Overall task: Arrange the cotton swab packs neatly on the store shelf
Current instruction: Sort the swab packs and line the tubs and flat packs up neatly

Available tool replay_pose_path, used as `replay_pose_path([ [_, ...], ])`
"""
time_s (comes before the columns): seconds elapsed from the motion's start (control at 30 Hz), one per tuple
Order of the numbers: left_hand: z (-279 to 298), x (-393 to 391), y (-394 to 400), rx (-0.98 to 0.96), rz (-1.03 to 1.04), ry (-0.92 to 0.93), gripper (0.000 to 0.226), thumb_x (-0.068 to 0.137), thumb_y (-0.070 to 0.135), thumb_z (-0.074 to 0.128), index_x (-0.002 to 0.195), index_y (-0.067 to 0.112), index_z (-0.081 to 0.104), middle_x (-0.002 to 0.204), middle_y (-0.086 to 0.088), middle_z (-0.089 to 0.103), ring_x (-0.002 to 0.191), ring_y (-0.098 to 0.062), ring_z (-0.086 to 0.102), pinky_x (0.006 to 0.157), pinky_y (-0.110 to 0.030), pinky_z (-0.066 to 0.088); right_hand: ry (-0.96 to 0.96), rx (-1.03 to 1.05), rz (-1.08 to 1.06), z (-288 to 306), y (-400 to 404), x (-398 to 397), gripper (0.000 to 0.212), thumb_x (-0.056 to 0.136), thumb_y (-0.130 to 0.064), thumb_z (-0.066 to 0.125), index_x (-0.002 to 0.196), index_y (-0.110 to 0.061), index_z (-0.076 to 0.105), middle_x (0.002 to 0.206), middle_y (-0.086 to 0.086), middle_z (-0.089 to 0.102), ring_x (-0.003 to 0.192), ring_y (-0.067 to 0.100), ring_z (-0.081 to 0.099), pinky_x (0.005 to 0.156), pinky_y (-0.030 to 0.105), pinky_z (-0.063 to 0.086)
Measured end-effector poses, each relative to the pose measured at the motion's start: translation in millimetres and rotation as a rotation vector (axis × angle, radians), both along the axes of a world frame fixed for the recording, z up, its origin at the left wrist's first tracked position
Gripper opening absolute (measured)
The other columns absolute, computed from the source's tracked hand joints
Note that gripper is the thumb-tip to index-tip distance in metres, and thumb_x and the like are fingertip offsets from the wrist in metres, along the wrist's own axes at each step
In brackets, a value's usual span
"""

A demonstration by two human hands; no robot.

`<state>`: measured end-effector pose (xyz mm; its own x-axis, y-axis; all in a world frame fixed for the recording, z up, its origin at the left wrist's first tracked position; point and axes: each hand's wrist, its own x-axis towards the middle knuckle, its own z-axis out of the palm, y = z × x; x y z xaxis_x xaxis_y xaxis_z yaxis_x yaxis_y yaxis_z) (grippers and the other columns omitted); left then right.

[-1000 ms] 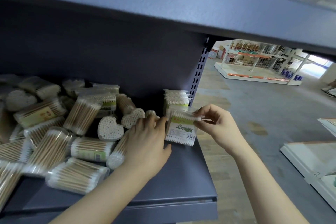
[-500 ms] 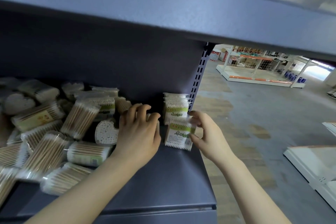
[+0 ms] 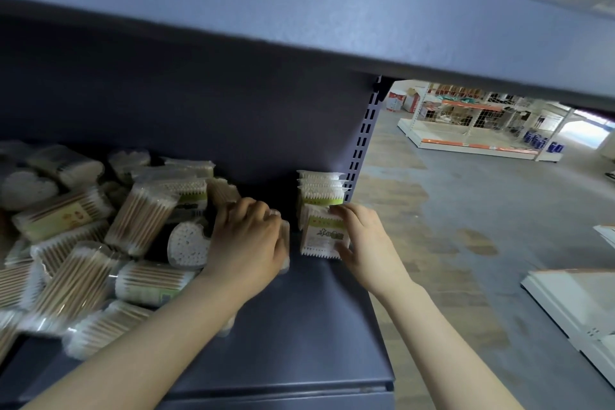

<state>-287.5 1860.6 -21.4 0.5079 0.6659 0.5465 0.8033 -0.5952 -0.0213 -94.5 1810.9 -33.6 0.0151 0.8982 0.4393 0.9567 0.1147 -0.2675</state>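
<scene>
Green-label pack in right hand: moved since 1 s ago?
Yes. The green-label pack went back toward the rear row of upright packs by the slotted upright; the right hand holds it there.

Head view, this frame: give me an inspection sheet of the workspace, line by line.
Surface: dark grey shelf, bare at the front right.
Job's things: upright row of packs at the right end by the slotted post; front pack stands before it.
Clutter: loose pile of packs on the left, lying at all angles; heart-shaped pack among them.
Hands: left hand grips a pack at the pile's edge; right hand pinches the front pack.
Cables: nothing seen.
Surroundings: store floor, distant racks.
</scene>
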Motion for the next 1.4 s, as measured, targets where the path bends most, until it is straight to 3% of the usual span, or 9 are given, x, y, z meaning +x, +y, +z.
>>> replay_pose_path([
  [0.1, 1, -1, -1, -0.011, 0.006, 0.000, 0.016, 0.056, 0.028, 0.074, 0.067, 0.018, 0.070, 0.076, 0.001, 0.064, 0.081, -0.026, 0.062, 0.062, -0.039, 0.049, -0.036, 0.027, 0.011, 0, 10, 0, 0.077, 0.060, 0.013, 0.061, 0.132, -0.011, 0.048, 0.130, 0.007, 0.050, 0.113, 0.022, 0.035, 0.097, 0.023, 0.030],
  [0.27, -3, -1, 0, -0.013, 0.007, -0.013, 0.036, 0.071, 0.035, 0.038, 0.068, 0.019, 0.070, 0.078, 0.002, 0.062, 0.085, -0.024, 0.058, 0.061, -0.038, 0.048, -0.075, 0.058, -0.026, -4, 21, 0, 0.084, 0.056, 0.014, 0.059, 0.134, -0.015, 0.046, 0.136, 0.008, 0.047, 0.112, 0.031, 0.044, 0.095, 0.034, 0.040],
  [0.57, -1, 0, -2, -0.019, 0.020, 0.024, 0.041, 0.073, 0.036, 0.034, 0.068, 0.019, 0.070, 0.078, 0.002, 0.063, 0.085, -0.025, 0.060, 0.062, -0.039, 0.049, -0.097, 0.096, -0.010, -8, 30, 1, 0.083, 0.054, 0.012, 0.061, 0.133, -0.012, 0.049, 0.133, 0.009, 0.051, 0.121, 0.028, 0.044, 0.100, 0.033, 0.039],
  [0.73, -3, -1, -1, 0.003, 0.017, 0.038, 0.021, 0.066, 0.036, 0.060, 0.070, 0.019, 0.070, 0.080, 0.001, 0.064, 0.087, -0.026, 0.060, 0.063, -0.039, 0.050, -0.096, 0.137, -0.024, -12, 31, -1, 0.083, 0.051, 0.012, 0.069, 0.129, -0.012, 0.053, 0.129, 0.010, 0.055, 0.120, 0.032, 0.051, 0.095, 0.038, 0.043],
  [0.83, -4, -1, 1, -0.001, 0.022, 0.038, 0.023, 0.067, 0.036, 0.054, 0.070, 0.020, 0.070, 0.081, 0.002, 0.064, 0.088, -0.025, 0.059, 0.061, -0.038, 0.050, -0.090, 0.150, -0.025, -13, 33, -2, 0.083, 0.052, 0.014, 0.068, 0.129, -0.014, 0.053, 0.129, 0.011, 0.054, 0.119, 0.033, 0.053, 0.092, 0.038, 0.046],
  [0.97, -5, -1, 1, -0.004, 0.003, 0.015, 0.021, 0.056, 0.032, 0.077, 0.071, 0.019, 0.070, 0.082, 0.001, 0.064, 0.090, -0.024, 0.057, 0.062, -0.038, 0.050, -0.088, 0.179, -0.010, -11, 33, -2, 0.083, 0.049, 0.015, 0.067, 0.127, -0.012, 0.054, 0.124, 0.011, 0.056, 0.112, 0.033, 0.056, 0.087, 0.036, 0.049],
  [1.13, -5, -2, 3, 0.009, -0.011, -0.025, 0.041, 0.071, 0.041, 0.035, 0.076, 0.020, 0.070, 0.084, 0.003, 0.063, 0.095, -0.022, 0.049, 0.065, -0.040, 0.051, -0.096, 0.163, -0.011, -6, 33, -4, 0.076, 0.052, 0.010, 0.067, 0.125, -0.011, 0.055, 0.119, 0.011, 0.057, 0.106, 0.032, 0.057, 0.084, 0.031, 0.049],
  [1.23, -3, -4, 1, -0.015, -0.009, -0.031, 0.044, 0.074, 0.041, 0.035, 0.083, 0.017, 0.071, 0.090, 0.000, 0.066, 0.095, -0.028, 0.061, 0.069, -0.041, 0.053, -0.084, 0.168, -0.004, -3, 32, -4, 0.074, 0.056, 0.008, 0.065, 0.127, -0.008, 0.054, 0.121, 0.013, 0.056, 0.107, 0.034, 0.055, 0.086, 0.032, 0.047],
  [1.4, 0, -8, -2, -0.029, 0.014, -0.045, 0.044, 0.076, 0.039, 0.036, 0.087, 0.015, 0.071, 0.100, -0.005, 0.067, 0.103, -0.032, 0.062, 0.075, -0.046, 0.052, -0.101, 0.239, 0.015, 4, 29, -8, 0.070, 0.052, 0.009, 0.068, 0.119, -0.008, 0.059, 0.113, 0.014, 0.059, 0.098, 0.034, 0.058, 0.081, 0.033, 0.049],
])
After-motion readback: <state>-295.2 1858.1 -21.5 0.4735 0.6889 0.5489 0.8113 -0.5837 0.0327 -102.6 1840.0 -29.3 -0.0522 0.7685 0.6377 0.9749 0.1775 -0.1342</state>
